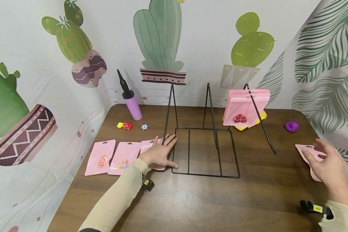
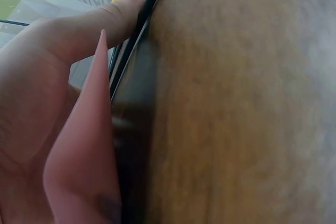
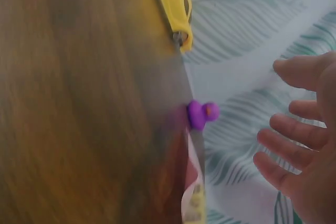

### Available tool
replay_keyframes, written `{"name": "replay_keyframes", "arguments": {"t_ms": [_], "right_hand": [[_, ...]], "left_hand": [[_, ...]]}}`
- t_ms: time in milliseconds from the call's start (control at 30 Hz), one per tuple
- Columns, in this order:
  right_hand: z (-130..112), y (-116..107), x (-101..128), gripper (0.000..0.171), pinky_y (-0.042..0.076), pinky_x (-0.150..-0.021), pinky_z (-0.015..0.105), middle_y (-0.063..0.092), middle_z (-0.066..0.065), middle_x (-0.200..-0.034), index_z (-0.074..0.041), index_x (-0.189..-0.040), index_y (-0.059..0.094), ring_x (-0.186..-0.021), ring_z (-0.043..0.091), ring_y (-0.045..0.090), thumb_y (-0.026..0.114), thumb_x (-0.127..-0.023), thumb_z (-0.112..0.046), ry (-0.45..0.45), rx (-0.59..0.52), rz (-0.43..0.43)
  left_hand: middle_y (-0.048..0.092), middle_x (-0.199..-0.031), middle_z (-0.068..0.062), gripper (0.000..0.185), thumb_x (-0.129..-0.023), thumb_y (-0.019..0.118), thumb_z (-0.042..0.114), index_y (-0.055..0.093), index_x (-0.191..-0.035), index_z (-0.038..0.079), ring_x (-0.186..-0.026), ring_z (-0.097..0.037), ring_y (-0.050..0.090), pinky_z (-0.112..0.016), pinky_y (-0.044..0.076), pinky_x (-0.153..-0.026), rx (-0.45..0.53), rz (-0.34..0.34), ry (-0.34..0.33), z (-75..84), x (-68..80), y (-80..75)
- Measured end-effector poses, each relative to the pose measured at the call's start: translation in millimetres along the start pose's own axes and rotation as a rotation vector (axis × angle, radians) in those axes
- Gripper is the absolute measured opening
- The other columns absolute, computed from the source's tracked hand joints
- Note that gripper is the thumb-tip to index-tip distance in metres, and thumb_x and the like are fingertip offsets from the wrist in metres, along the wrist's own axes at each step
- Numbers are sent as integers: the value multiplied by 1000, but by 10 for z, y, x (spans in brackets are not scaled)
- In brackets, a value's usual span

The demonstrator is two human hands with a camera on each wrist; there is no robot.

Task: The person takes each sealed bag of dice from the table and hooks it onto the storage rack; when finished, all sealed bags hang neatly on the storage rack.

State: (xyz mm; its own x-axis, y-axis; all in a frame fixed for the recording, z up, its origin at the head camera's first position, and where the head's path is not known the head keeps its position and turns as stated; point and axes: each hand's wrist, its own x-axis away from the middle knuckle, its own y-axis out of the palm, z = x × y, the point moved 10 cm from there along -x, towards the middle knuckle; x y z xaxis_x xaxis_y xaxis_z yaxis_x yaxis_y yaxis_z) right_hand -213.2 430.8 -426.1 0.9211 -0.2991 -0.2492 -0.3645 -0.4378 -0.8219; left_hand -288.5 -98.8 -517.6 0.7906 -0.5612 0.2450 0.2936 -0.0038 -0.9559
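Spreading across the brown table (image 1: 191,199), the black wire rack (image 1: 204,151) stands mid-table, light yet stiff, best steadied by its base rods. The left hand (image 1: 159,153) lies flat with fingers spread on a pink pouch (image 1: 150,146) just beside the rack's left edge. The right hand (image 1: 326,162) hovers with relaxed, open fingers over another pink pouch (image 1: 310,151) lying flat; thin, floppy and slick, it looks easiest pinched by an edge.

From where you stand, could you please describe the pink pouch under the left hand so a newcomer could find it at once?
Start at the black wire rack in the middle of the table. Three pink pouches lie in a row left of it. The one meant lies nearest the rack, and it alone is pressed flat by the left hand.
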Motion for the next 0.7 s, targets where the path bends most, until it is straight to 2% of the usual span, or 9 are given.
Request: {"name": "replay_keyframes", "arguments": {"t_ms": [67,133,167,200,300,333,400,500,700], "right_hand": [[69,8,-15,64,41,-90,28,53,36,-126,3,-144,40,-98,9,59,62,-93,-30,3,12,-17],[136,7,-25,64,37,-75,15,54,37,-124,5,-141,42,-83,-17,43,64,-92,-29,1,11,-20],[166,6,-26,62,32,-68,13,55,36,-123,5,-140,44,-78,-23,30,65,-91,-28,0,12,-20],[199,8,-26,63,29,-65,13,55,37,-122,6,-139,44,-77,-22,29,66,-91,-28,-2,12,-23],[285,19,-12,62,35,-75,27,53,38,-123,8,-137,44,-90,9,55,66,-90,-26,-2,18,-25],[321,30,-6,63,37,-80,36,51,38,-124,8,-138,43,-98,26,56,65,-91,-27,1,22,-32],[384,51,5,64,35,-91,52,47,40,-126,9,-139,40,-111,55,42,63,-91,-27,11,28,-46],[475,94,14,67,25,-98,68,42,42,-129,9,-142,35,-119,62,34,61,-93,-28,28,47,-76],[636,176,17,71,27,-94,67,39,45,-127,11,-141,33,-117,62,33,64,-90,-29,48,119,-127]], "left_hand": [[5,-165,-6,123,-68,61,82,14,-157,13,-151,-31,9,-65,7,-115,1,-5,-4,-7,-1,12],[4,-165,-5,123,-68,61,82,13,-158,14,-151,-31,8,-65,6,-115,1,-8,-7,-13,-4,22],[3,-165,-5,123,-68,61,82,13,-158,14,-151,-31,7,-65,6,-115,1,-9,-8,-17,-6,24],[3,-165,-5,123,-68,61,82,13,-158,15,-151,-31,7,-64,6,-115,2,-9,-9,-19,-7,25],[4,-165,-5,122,-68,61,82,13,-158,15,-151,-31,8,-65,7,-115,-3,-1,-4,-16,-9,19],[5,-165,-5,122,-68,61,82,14,-158,14,-151,-31,9,-65,7,-115,-4,5,0,-11,-7,12],[7,-165,-6,122,-68,61,82,14,-157,13,-151,-31,10,-66,8,-114,-9,13,8,-4,-4,3],[8,-165,-7,122,-68,61,82,15,-157,13,-150,-32,11,-66,9,-114,-16,24,17,5,0,-8],[8,-165,-7,121,-68,59,83,16,-157,13,-151,-33,11,-65,9,-115,-20,24,15,-3,-5,-4]]}}
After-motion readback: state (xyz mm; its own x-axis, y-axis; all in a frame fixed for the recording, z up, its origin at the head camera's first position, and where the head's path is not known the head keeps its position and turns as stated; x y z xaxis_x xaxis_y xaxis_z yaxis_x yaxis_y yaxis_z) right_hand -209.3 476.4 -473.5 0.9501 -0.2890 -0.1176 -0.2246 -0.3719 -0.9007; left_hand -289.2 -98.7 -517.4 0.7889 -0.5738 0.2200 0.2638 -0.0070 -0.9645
